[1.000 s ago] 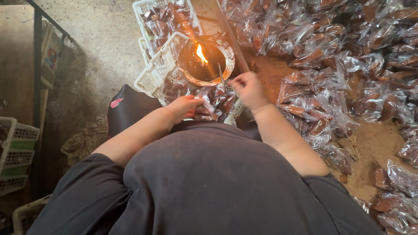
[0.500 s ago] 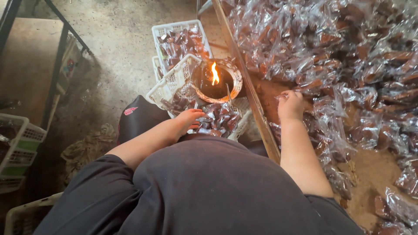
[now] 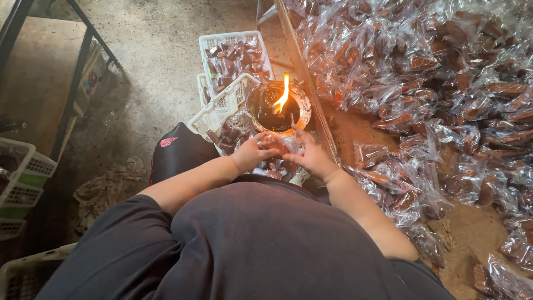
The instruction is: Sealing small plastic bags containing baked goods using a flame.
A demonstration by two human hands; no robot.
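Both hands met just below the flame. The left hand (image 3: 252, 153) was curled narrow, fingertips pinching the edge of a small clear packet (image 3: 273, 145) with a dark brown piece inside. The right hand (image 3: 312, 155) faced it, fingers bent, also gripping that packet from the other side; thumb and forefinger pointed up toward the lamp. The packet sat between the two hands, directly in front of the lamp's near rim, over the tilted basket.

The oil lamp (image 3: 278, 106), a round shallow dish with dark liquid, carried one upright yellow flame (image 3: 283, 94). It stood just beyond the fingertips, against the wooden edge strip (image 3: 308, 89) of the table.

A white plastic basket (image 3: 219, 111), tilted, lay under and left of the hands, holding wrapped packets. A second white basket (image 3: 233, 58), also filled with dark wrapped pieces, stood farther off on the concrete floor (image 3: 150, 61).

To the right, the table was covered by a large heap of clear-wrapped brown pieces (image 3: 433, 83).

At far left, stacked white and green crates (image 3: 22, 183) stood beside a dark metal frame (image 3: 78, 83).
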